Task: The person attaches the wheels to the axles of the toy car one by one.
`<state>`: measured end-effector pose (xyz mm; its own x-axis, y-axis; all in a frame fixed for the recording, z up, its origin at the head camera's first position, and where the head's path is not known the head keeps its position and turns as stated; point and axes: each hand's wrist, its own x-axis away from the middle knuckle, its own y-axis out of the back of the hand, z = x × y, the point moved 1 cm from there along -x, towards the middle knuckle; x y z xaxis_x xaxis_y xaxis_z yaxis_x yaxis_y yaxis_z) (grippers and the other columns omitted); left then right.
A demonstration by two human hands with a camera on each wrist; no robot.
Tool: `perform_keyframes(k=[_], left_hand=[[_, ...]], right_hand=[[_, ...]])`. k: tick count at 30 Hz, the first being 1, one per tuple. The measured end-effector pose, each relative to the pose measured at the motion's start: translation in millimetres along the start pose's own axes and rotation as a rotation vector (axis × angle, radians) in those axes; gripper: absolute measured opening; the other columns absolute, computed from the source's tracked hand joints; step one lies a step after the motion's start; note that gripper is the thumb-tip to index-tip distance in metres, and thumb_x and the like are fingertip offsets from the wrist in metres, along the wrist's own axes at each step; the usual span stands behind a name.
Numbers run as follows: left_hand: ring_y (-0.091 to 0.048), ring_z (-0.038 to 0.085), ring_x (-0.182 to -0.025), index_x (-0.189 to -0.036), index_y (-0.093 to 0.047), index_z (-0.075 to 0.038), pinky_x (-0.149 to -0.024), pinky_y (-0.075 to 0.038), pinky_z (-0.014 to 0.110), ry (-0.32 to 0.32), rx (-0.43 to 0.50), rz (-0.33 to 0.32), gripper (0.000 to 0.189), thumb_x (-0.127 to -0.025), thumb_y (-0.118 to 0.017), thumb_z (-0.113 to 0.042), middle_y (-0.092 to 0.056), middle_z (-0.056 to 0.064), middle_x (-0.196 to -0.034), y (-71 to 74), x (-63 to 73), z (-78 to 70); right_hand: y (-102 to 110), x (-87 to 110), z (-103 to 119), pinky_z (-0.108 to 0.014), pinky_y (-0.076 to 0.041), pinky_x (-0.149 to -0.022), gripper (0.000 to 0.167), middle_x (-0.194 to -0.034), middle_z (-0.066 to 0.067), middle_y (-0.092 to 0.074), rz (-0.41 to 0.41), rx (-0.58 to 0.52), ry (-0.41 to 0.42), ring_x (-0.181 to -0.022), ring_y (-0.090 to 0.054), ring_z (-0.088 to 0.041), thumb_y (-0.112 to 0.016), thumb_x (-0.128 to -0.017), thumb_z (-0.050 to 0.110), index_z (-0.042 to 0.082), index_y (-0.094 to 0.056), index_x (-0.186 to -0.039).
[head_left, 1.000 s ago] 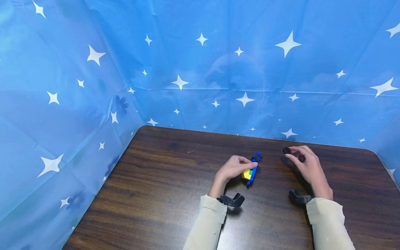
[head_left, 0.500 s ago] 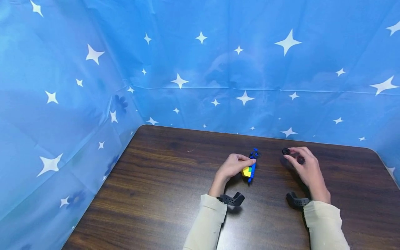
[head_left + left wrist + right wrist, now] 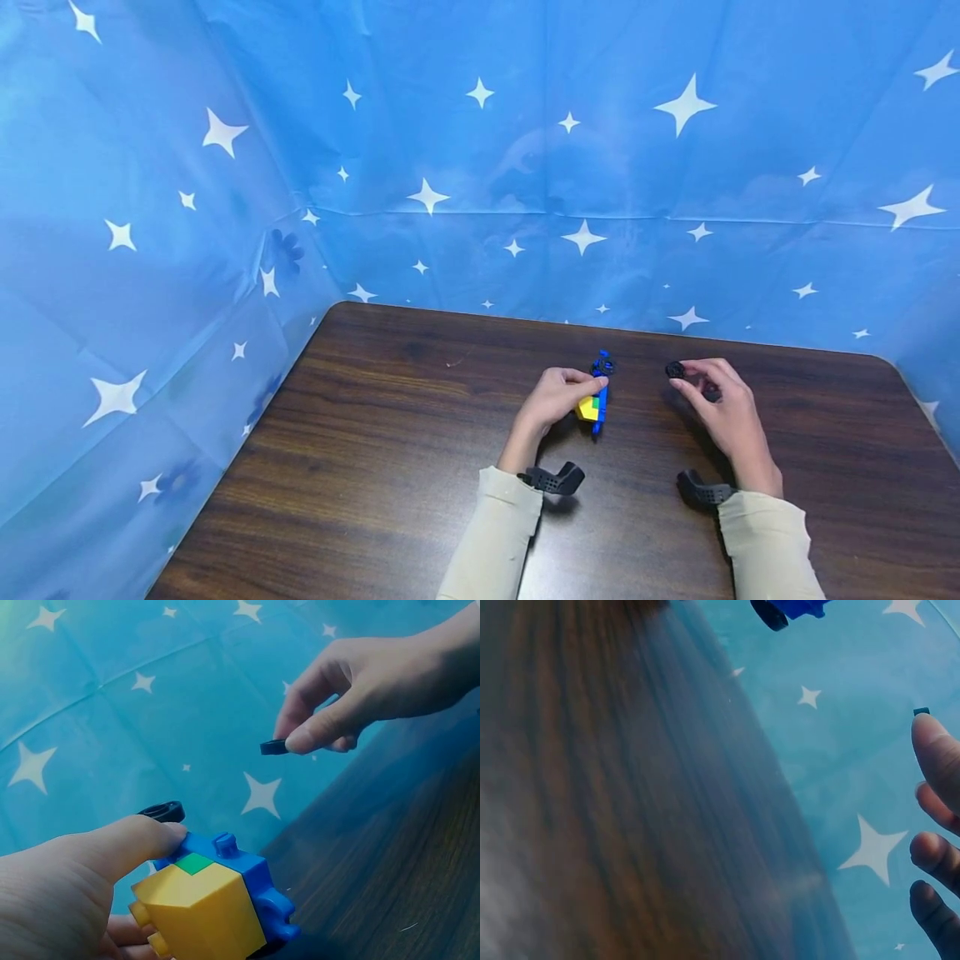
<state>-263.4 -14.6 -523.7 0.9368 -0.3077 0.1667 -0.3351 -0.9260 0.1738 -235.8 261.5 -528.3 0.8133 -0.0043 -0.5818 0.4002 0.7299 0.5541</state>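
Observation:
My left hand [image 3: 553,402] holds a toy block vehicle tilted above the table, thumb pressed along its blue base [image 3: 247,862]. Yellow blocks [image 3: 206,907] and a green block [image 3: 194,863] are joined to that base. One black wheel [image 3: 166,811] sits on the base beside my thumb tip, and bare blue hubs show elsewhere. To the right, my right hand [image 3: 726,407] pinches a separate black wheel [image 3: 674,369] between thumb and fingertips, apart from the vehicle. Only a sliver of that wheel [image 3: 921,711] shows past the thumb in the right wrist view.
The dark wood-grain table [image 3: 390,433] lies under both hands. Behind it and on the left hangs a blue curtain [image 3: 450,150] with white stars. A black wrist mount [image 3: 555,478] is strapped on the left wrist, with a matching mount [image 3: 703,490] on the right.
The right hand has drifted slightly left with its wheel, narrowing the gap to the vehicle. The vehicle has turned a little more upright in the left hand and shifted slightly left.

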Motion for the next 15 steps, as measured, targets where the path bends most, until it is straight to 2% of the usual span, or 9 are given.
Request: perform_keyframes(k=[8, 15], left_hand=[[-0.059, 0.016, -0.087, -0.12, -0.075, -0.004, -0.072, -0.048, 0.029, 0.004, 0.011, -0.024, 0.05, -0.094, -0.074, -0.047, -0.072, 0.008, -0.115, -0.3, -0.7, 0.6], [-0.058, 0.016, -0.088, -0.12, -0.075, -0.005, -0.072, -0.048, 0.029, 0.001, 0.018, -0.038, 0.05, -0.094, -0.074, -0.048, -0.071, 0.008, -0.117, -1.0, 0.2, -1.6]], right_hand=[[-4, 4.5, 7, -0.013, -0.041, -0.075, 0.03, -0.101, -0.008, -0.066, 0.007, -0.006, 0.001, -0.083, -0.049, 0.002, -0.081, -0.088, 0.002, 0.004, -0.074, -0.117], [-5, 5.8, 12, -0.015, -0.041, -0.073, 0.031, -0.103, -0.008, -0.067, 0.017, -0.012, 0.015, -0.084, -0.049, 0.001, -0.082, -0.087, 0.001, 0.004, -0.074, -0.117]])
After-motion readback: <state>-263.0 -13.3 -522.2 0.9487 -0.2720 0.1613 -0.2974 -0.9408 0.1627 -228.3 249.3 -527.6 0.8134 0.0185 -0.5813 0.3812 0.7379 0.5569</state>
